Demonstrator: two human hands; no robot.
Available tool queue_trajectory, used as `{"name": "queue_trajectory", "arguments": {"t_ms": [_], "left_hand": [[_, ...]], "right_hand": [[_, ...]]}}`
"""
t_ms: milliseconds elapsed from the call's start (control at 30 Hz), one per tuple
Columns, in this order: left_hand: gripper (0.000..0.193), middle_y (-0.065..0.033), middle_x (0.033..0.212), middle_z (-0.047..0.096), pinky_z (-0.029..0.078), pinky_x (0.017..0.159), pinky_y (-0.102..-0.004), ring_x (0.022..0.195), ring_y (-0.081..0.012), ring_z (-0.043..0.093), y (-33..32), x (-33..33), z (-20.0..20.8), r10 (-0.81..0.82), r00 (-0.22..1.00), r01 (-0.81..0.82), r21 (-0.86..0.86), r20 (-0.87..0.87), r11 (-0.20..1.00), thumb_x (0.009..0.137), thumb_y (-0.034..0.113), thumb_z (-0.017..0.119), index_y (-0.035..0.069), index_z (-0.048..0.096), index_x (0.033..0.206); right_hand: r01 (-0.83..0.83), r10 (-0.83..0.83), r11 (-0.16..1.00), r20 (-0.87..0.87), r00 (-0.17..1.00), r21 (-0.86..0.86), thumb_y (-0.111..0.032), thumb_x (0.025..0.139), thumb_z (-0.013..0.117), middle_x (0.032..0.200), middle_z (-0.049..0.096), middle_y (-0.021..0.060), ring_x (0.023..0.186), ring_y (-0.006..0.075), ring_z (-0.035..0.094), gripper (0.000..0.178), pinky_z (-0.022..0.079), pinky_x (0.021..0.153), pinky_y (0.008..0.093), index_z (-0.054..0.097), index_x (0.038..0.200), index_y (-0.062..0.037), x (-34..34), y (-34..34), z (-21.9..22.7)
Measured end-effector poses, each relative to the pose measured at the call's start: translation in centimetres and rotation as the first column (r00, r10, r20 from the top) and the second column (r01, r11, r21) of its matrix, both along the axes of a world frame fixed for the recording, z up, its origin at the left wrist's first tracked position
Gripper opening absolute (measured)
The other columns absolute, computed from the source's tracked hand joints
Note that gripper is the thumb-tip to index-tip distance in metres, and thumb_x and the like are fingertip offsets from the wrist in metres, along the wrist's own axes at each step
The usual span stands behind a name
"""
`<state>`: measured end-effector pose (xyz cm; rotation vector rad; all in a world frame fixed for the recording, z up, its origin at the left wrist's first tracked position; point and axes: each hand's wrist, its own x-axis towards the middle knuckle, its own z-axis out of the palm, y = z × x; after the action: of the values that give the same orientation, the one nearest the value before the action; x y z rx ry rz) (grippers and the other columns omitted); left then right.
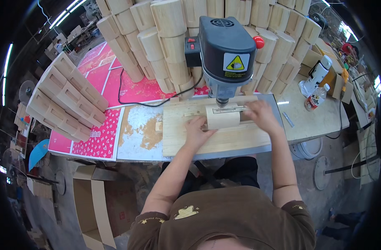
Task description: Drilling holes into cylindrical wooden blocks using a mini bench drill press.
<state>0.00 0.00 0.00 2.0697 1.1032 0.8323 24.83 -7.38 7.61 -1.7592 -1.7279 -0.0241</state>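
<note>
Wooden cylinder point(223, 120) between both hands' fingers point(252, 107)

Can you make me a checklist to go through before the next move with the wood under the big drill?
1. Wooden cylinder lies under the drill: ok.
2. Left grip is at the cylinder's left end: ok.
3. Right grip is well away from the chuck: not ok, I'd say; its fingers are close by, near the cylinder's right end.
4. Black cable is away from both grips: ok, it lies farther back, to the left of the drill.
5. Drill is stopped: cannot tell from one still picture.
6. Bottle is off the wooden board: ok, it stands to the right.
</note>
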Motion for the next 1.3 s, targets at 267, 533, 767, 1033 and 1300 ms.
{"name": "queue_trajectory", "arguments": {"t_ms": [267, 533, 767, 1033, 1300], "left_hand": [[0.029, -0.0041, 0.077, 0.059, 0.046, 0.058, -0.0252, 0.065, -0.0115, 0.054, -1.1, -8.2, 2.3, -0.030, 0.988, 0.014, 0.109, 0.150, 0.994, 0.064, 0.008, 0.077, 0.001, 0.066, 0.090], [0.032, -0.0019, 0.057, 0.053, 0.038, 0.047, -0.0196, 0.048, -0.0064, 0.046, -0.3, -10.7, 6.5, 0.279, 0.898, -0.034, -0.577, 0.341, 0.816, 0.071, 0.025, 0.077, -0.003, 0.062, 0.072], [0.043, -0.0003, 0.054, 0.050, 0.033, 0.040, -0.0199, 0.042, -0.0061, 0.041, -0.6, -7.5, 5.2, 0.407, 0.884, -0.139, -0.702, 0.230, 0.698, 0.069, 0.038, 0.077, 0.000, 0.057, 0.068], [0.046, 0.0005, 0.054, 0.048, 0.035, 0.041, -0.0219, 0.043, -0.0065, 0.040, -0.2, -2.8, 5.2, 0.305, 0.919, -0.012, -0.757, 0.249, 0.653, 0.073, 0.042, 0.075, 0.000, 0.057, 0.071], [0.053, -0.0113, 0.088, 0.060, 0.048, 0.068, -0.0276, 0.074, -0.0192, 0.058, -2.4, -2.0, 0.0, 0.162, 0.841, 0.074, -0.405, 0.517, 0.911, 0.067, 0.032, 0.081, -0.003, 0.058, 0.100]], "right_hand": [[-0.108, 0.115, 0.992, 0.097, 0.989, -0.071, -0.015, 0.072, 0.068, 0.089, 0.057, 0.0103, 0.088, 0.0319, 0.051, 0.025, 0.041, 0.075, 0.0416, 0.057, 0.092, -0.0066, -0.3, -1.7, -2.2], [-0.104, 0.109, 0.993, 0.082, 0.991, -0.060, -0.015, 0.073, 0.069, 0.088, 0.057, 0.0101, 0.086, 0.0311, 0.050, 0.029, 0.042, 0.076, 0.0392, 0.058, 0.097, -0.0040, -1.0, -2.7, -2.0], [-0.114, 0.120, 0.991, 0.090, 0.989, -0.071, -0.015, 0.075, 0.067, 0.090, 0.056, 0.0106, 0.085, 0.0309, 0.049, 0.031, 0.040, 0.075, 0.0381, 0.056, 0.101, -0.0023, -1.4, -3.5, -2.2], [-0.073, 0.079, 0.996, 0.118, 0.990, -0.054, -0.013, 0.072, 0.069, 0.089, 0.057, 0.0086, 0.087, 0.0298, 0.051, 0.027, 0.043, 0.076, 0.0381, 0.057, 0.095, -0.0053, -1.7, -3.4, -2.2], [-0.095, 0.099, 0.995, 0.087, 0.991, -0.041, -0.005, 0.068, 0.070, 0.090, 0.057, 0.0109, 0.087, 0.0313, 0.051, 0.036, 0.042, 0.076, 0.0393, 0.058, 0.102, -0.0055, -1.1, -2.9, -2.1]]}}
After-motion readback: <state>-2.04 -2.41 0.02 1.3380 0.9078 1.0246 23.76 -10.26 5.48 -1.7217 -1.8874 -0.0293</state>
